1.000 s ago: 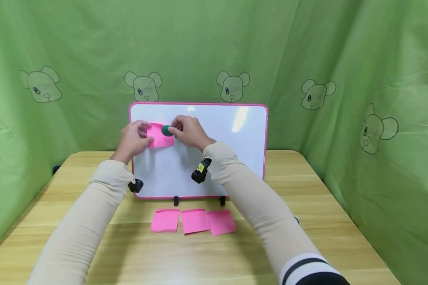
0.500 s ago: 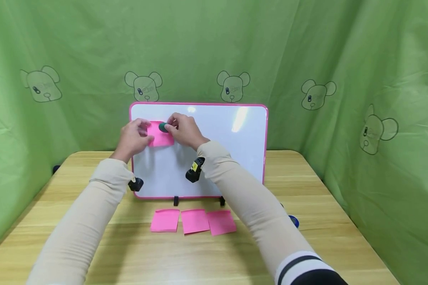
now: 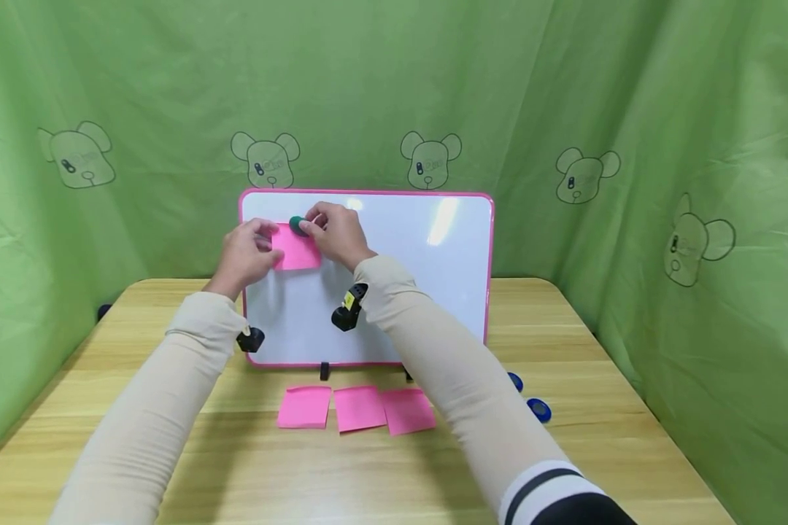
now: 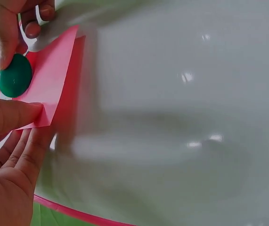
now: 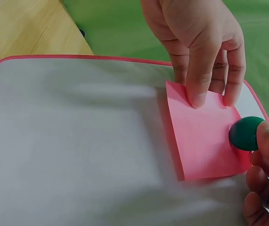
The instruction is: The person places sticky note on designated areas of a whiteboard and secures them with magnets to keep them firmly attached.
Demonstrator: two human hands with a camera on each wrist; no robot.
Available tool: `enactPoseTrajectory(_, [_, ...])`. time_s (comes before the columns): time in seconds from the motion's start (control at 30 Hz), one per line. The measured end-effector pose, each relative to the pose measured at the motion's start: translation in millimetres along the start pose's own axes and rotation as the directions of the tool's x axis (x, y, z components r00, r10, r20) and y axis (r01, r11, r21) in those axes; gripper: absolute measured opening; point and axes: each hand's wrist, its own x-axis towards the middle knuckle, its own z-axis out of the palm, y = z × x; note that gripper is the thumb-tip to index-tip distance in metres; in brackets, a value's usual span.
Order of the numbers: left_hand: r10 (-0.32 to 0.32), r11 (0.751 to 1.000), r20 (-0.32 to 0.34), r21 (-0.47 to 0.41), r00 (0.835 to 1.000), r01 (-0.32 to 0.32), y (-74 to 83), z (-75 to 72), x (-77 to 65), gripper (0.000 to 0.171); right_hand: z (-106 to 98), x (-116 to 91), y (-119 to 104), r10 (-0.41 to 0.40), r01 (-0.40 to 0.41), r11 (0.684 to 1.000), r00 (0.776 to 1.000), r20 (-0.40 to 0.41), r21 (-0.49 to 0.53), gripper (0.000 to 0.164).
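Note:
Against the upper left of a pink-framed whiteboard (image 3: 407, 233), my left hand (image 3: 243, 255) pinches the left edge of a pink sticky note (image 3: 298, 254) between thumb and fingers. The right wrist view shows the note (image 5: 205, 136) standing partly off the board, a shadow beneath it. My right hand (image 3: 339, 237) pinches a round green magnet (image 3: 296, 225) at the note's top edge. In the left wrist view the magnet (image 4: 15, 76) overlaps that edge. Whether the magnet touches the board behind the paper cannot be seen.
Three pink sticky notes, left (image 3: 304, 407), middle (image 3: 359, 408) and right (image 3: 408, 410), lie in a row before the board. Black feet (image 3: 325, 371) support it. Two blue round discs (image 3: 539, 410) lie by my right forearm on the wooden table (image 3: 630, 452). Green curtain surrounds everything.
My right hand has carried the green magnet up and left, from the note's upper right to its top edge. The left hand stays nearly still. The blue discs have come out from behind my forearm.

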Motion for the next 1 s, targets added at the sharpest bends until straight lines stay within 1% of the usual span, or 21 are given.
enactPoseTrajectory(0.23, [0.010,1.000,-0.001,-0.004,1.000,-0.010,1.3,0.3,-0.2,0.047,1.7,2.7,-3.6,0.052,-0.052,0.998,0.999,0.002,-0.040,0.020])
enactPoseTrajectory(0.5, [0.009,1.000,-0.003,-0.002,1.000,-0.009,1.6,0.4,0.0,0.046,2.9,4.1,-8.3,0.063,-0.063,0.996,0.998,-0.007,-0.067,0.021])
enactPoseTrajectory(0.8, [0.008,1.000,-0.002,-0.013,1.000,-0.008,3.4,1.1,0.5,0.048,2.8,3.2,-12.3,0.095,-0.104,0.983,0.994,-0.061,-0.150,0.020])
enactPoseTrajectory(1.0, [0.010,1.000,0.008,-0.019,1.000,-0.010,3.7,0.8,0.4,0.049,3.0,2.2,-10.9,0.106,-0.117,0.977,0.992,-0.068,-0.179,0.020])
